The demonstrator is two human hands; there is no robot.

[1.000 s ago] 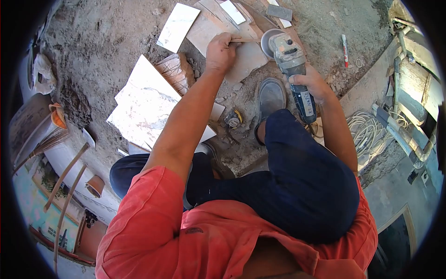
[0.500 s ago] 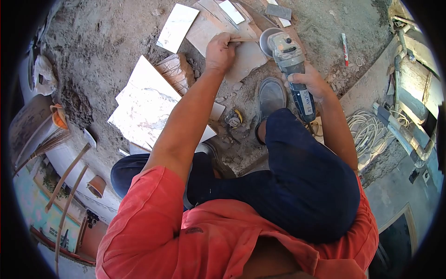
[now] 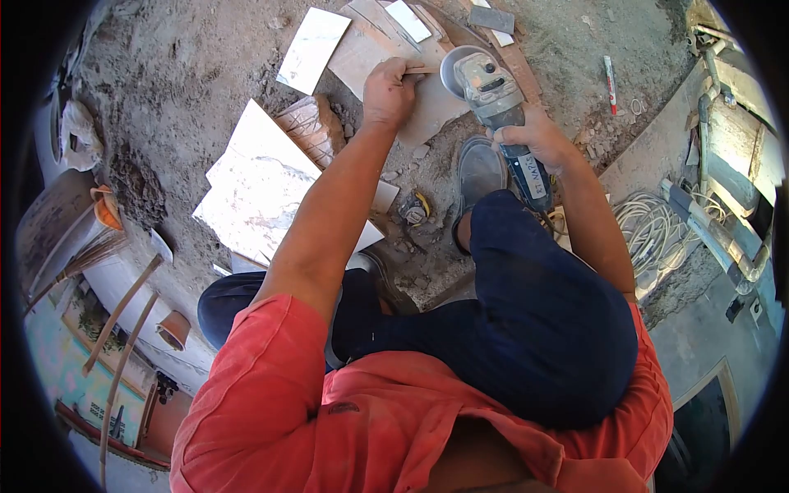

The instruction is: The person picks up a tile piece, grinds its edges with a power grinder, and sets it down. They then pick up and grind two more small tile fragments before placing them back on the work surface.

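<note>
Beige tile lies on the dirt floor just ahead of the shoe. Left hand pinches its top edge; right hand grips the grinder, disc at the tile's edge. Cut seemingly just starting; no finished kerf visible.

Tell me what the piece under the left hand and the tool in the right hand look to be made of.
The tile piece under the left hand looks like ceramic or stone: flat, thin, matte beige, with a straight cut edge. The angle grinder in the right hand seems to have a dusty grey metal head and a dark blue plastic body.
</note>
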